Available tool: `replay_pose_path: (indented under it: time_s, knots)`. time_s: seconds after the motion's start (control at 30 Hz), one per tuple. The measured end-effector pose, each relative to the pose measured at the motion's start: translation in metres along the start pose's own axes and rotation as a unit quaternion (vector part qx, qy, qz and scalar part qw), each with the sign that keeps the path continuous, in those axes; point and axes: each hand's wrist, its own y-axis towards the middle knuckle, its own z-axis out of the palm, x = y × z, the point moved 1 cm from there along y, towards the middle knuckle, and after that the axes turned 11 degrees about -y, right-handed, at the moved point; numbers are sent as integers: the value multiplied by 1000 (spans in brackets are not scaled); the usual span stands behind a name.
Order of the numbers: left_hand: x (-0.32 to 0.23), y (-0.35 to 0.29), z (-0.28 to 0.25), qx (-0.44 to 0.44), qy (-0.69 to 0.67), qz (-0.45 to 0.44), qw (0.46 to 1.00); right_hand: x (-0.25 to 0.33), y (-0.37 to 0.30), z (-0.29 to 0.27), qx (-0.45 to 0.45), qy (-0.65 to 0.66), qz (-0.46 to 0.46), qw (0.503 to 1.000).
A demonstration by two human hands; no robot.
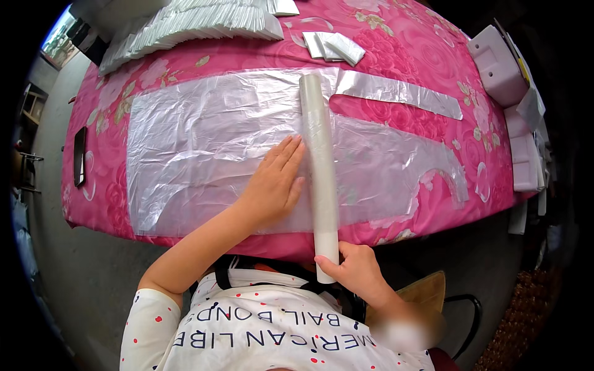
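A thin, clear plastic sheet (pixel 204 136), cut like a disposable apron with strap-like strips at its right end, lies flat and wrinkled on the table. Across it, running from far to near, rests a long whitish roll (pixel 326 179). My left hand (pixel 276 179) lies flat on the sheet just left of the roll, fingers stretched out and holding nothing. At the near table edge, my right hand (pixel 354 270) grips the roll's near end, its thumb on top; part of its fingers is hidden. The roll's near end sticks out past the table edge.
A long row of folded plastic packets (pixel 198 28) is stacked at the far left. Several more folded packets (pixel 334 47) lie beyond the roll. A dark phone (pixel 80 156) sits at the left edge. White foam boxes (pixel 499 68) stand along the right, on a pink floral tablecloth (pixel 396 49).
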Motion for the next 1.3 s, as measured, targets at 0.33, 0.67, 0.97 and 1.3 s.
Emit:
replay_pose_path:
  time_s: [0.33,0.67,0.97,1.3]
  knots:
    - [-2,13,15,28,196,-3,980,5,27,-46,112,-17,-76,991]
    - [-7,17,14,41,180,-8,983,36,190,-92,29,218,-51,974]
    - [-6,15,14,45,184,-22,982,-19,282,-125,-147,813,-115,551]
    - [-9,15,13,44,177,-25,983,-232,277,-297,-405,767,-44,495]
